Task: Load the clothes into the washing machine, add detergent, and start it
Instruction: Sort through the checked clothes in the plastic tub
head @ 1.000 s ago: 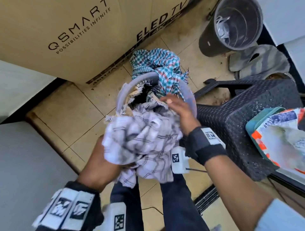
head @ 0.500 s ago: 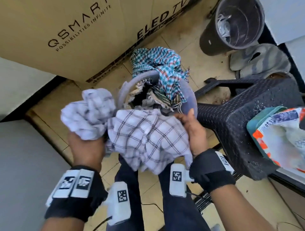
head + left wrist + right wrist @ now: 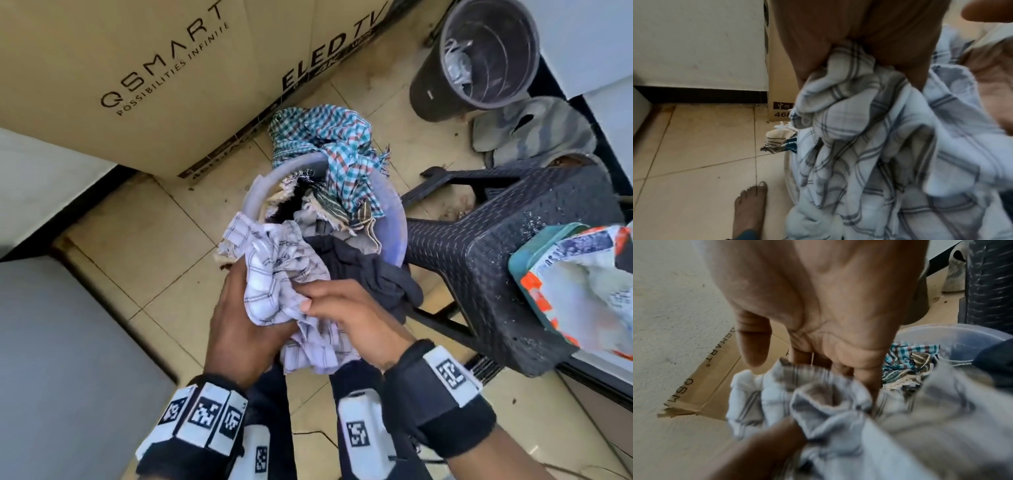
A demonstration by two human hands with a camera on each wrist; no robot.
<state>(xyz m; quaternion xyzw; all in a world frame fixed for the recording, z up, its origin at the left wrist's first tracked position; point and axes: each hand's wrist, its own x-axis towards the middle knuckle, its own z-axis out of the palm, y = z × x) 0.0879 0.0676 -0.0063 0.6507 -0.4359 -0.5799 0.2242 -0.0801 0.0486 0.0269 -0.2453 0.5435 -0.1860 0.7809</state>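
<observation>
Materials: mostly soft cloth, matt plastic, cardboard, tile.

Checked shirt (image 3: 274,274): thin white woven cloth, grey check, crumpled, matt; bunched in left hand (image 3: 239,329) and right hand (image 3: 352,318). Basin (image 3: 394,222): smooth translucent lilac plastic, slight sheen. At its 12 o'clock, teal checked cloth (image 3: 329,144): woven cotton look, frayed fringe. At 5 o'clock, dark garment (image 3: 370,270): matt navy fabric. At 3 o'clock, stool (image 3: 507,246): black plastic, woven-texture moulding, dusty. On it, detergent bag (image 3: 582,294): glossy printed plastic film, crinkled. TV carton (image 3: 164,78) at 10 o'clock: plain brown cardboard, matt. Bin (image 3: 479,58) at 1 o'clock: dark smooth plastic. Floor (image 3: 137,246): beige glazed tile, stained grout.
</observation>
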